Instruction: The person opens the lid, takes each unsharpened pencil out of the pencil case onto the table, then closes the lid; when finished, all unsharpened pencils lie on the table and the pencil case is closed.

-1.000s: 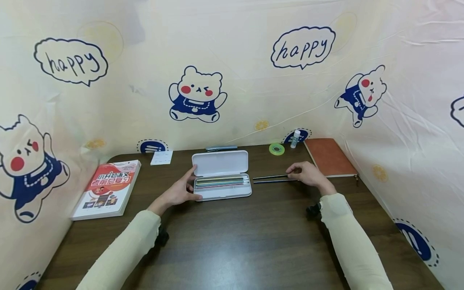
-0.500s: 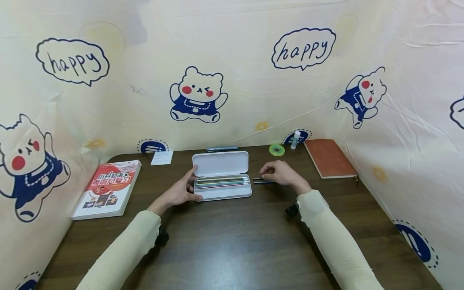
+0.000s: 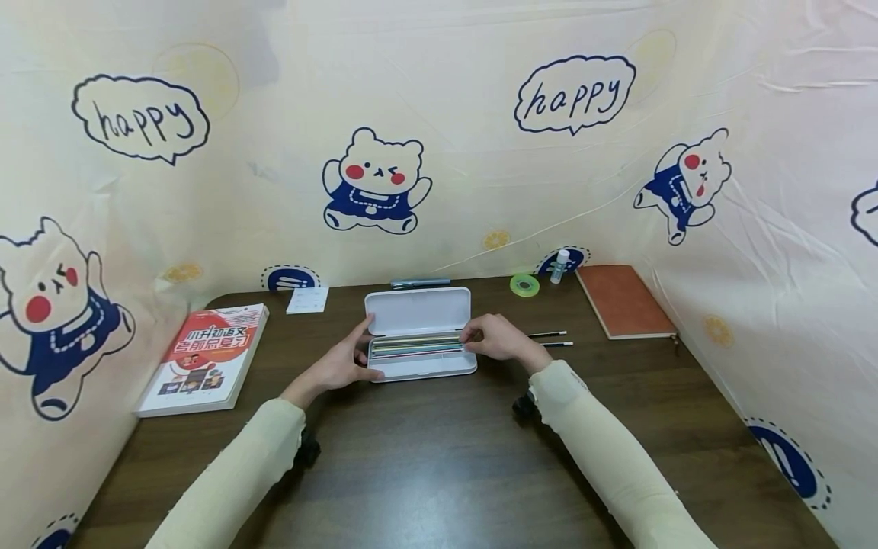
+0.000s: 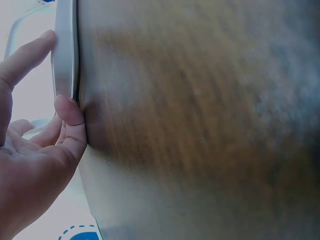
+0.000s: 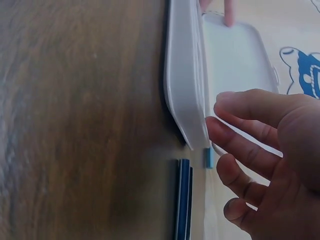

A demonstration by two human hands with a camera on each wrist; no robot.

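Note:
An open white pencil case (image 3: 425, 374) lies on the table with its lid (image 3: 417, 311) tipped back. Several pencils (image 3: 414, 345) of different colours are lined up inside it. My left hand (image 3: 338, 364) grips the case's left end, thumb at the front corner and a finger up at the lid. In the left wrist view, fingers touch the case's pale wall (image 4: 65, 55). At the right end of the pencils is my right hand (image 3: 495, 338), fingers bent, with nothing seen between thumb and forefinger in the right wrist view. Two dark pencils (image 3: 557, 344) lie behind it, partly hidden by the hand.
A blue pen (image 3: 421, 283) sits behind the case, with green tape (image 3: 524, 285) and a glue stick (image 3: 559, 267) farther right. A brown notebook (image 3: 626, 301) lies at the right, a thick book (image 3: 202, 358) at the left, near a white paper pad (image 3: 307, 300).
My right hand has moved left, from the far ends of the two dark pencils to the case's right end. My left hand has kept its hold on the case.

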